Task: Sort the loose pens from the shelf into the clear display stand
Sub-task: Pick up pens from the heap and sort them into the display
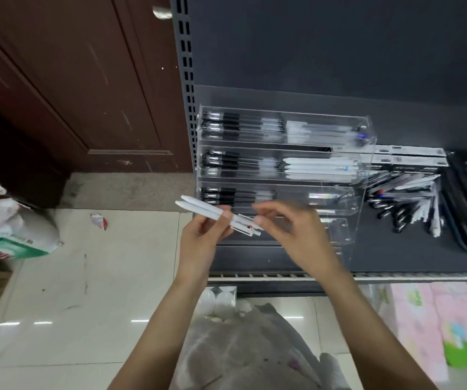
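— Pens: where are the white ones seen?
— Two white pens (210,211) are held side by side in the left hand (201,243), its fingers (224,215) clenched around their middles; the tapered tips are pointed up and away to the left of those fingers, the clip ends down to their right.
— And the right hand (297,237)?
— It is blurred. Its thumb and forefinger are pinched at the pens' clip ends, but whether a pen is truly gripped cannot be told.
— Where is the clear display stand (364,164) placed?
— Just beyond the fingers, on the dark shelf (395,260). Black pens are laid in the left halves of its tiers, white ones in the right halves of the upper two.
— And the loose pens (407,201)?
— A pile is left on the shelf, well to the right of the right hand's fingers.
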The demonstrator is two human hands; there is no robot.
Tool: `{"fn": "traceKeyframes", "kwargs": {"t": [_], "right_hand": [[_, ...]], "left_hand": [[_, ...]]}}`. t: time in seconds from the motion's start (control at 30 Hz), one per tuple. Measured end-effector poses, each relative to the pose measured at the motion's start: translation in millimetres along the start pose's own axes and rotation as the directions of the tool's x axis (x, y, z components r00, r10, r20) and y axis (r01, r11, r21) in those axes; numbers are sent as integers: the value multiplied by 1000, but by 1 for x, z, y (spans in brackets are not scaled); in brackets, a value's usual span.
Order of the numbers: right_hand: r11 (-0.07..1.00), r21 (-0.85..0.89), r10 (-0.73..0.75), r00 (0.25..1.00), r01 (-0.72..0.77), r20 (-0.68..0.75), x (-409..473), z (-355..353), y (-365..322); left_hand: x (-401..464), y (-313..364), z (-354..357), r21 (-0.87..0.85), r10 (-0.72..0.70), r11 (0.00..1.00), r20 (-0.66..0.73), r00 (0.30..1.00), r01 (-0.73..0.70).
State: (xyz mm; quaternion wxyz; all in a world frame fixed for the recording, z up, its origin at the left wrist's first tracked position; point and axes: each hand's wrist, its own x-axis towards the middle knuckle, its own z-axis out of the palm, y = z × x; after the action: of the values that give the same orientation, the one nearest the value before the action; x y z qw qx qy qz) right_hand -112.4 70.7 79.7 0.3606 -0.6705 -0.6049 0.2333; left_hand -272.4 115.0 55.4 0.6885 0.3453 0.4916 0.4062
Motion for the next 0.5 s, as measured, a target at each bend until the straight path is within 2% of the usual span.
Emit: {"fn": "traceKeyframes", "kwargs": {"t": [0.17,0.3,0.5], "right_hand": [[999,-41,-25,998,23,-55,-13,-16,20],[998,-63,11,1000,-11,-10,-18,-45,40],[968,-251,-31,976,-25,-216,-18,-108,78]], "left_hand": [[-5,-6,36,52,33,998,92,995,-38],[-9,-19,61,96,56,993,108,993,-67],[1,-28,87,146,44,988,61,997,-52]]}}
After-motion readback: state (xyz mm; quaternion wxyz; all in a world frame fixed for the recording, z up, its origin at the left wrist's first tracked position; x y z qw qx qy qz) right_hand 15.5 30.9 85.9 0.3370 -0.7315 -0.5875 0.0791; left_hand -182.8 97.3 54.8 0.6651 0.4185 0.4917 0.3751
